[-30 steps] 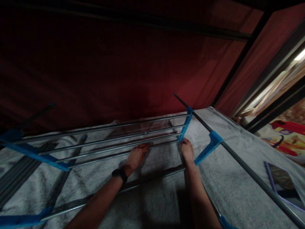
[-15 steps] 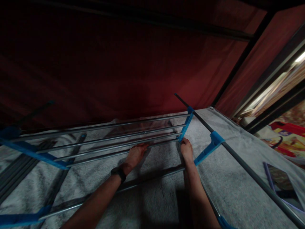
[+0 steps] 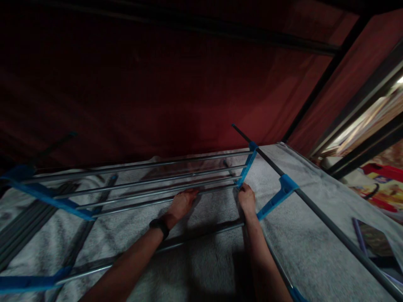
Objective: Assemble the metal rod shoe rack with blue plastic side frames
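Observation:
A partly built rack of metal tubes and blue plastic brackets lies across a grey fleecy cloth. My left hand point(image 3: 182, 205), with a black watch on its wrist, is closed over the nearest tube point(image 3: 135, 206) of the far shelf. At that shelf's right end, my right hand point(image 3: 247, 199) grips the lower tip of the blue bracket point(image 3: 247, 167); its fingertips are partly hidden. Another blue bracket point(image 3: 277, 197) sits nearer on the same long grey pole point(image 3: 333, 226). The shelf's left end meets a blue bracket point(image 3: 47, 195). Under my forearms runs a separate tube point(image 3: 208, 232).
Loose grey tubes point(image 3: 28, 224) lie on the cloth point(image 3: 317, 201) at left. A dark red fabric wall point(image 3: 189, 92) rises behind the rack. At right are a purple-edged phone or tablet point(image 3: 374, 241) and a red and yellow printed bag point(image 3: 384, 184).
The view has shifted slightly, so the rack's left end appears a little farther right. Both hands keep nearly the same places on the shelf.

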Motion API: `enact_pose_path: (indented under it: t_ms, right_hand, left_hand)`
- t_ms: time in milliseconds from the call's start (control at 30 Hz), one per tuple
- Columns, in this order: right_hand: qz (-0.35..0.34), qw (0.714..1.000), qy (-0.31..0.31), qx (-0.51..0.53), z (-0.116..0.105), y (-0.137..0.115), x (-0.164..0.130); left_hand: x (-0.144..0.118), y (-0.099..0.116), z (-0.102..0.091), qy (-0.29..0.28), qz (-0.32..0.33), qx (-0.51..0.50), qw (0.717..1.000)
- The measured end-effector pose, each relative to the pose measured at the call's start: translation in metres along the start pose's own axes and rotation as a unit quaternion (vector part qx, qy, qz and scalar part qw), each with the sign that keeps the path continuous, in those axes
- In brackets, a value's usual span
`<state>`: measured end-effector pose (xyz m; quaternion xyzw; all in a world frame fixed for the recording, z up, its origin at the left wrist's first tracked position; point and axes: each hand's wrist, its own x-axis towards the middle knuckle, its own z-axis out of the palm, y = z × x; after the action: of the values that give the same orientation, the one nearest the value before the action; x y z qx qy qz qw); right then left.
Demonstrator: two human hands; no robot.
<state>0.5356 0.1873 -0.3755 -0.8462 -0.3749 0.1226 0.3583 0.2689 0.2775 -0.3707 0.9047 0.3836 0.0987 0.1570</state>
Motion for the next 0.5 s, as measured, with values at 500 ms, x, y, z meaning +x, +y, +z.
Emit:
enact_pose_path:
  t_ms: [500]
  right_hand:
    - [-0.013,0.999,-0.004,-0.042,0.006,0.021,0.004]
  left_hand:
    - [-0.079,0.007,-0.023,0.181,-0.127,-0.080,0.972]
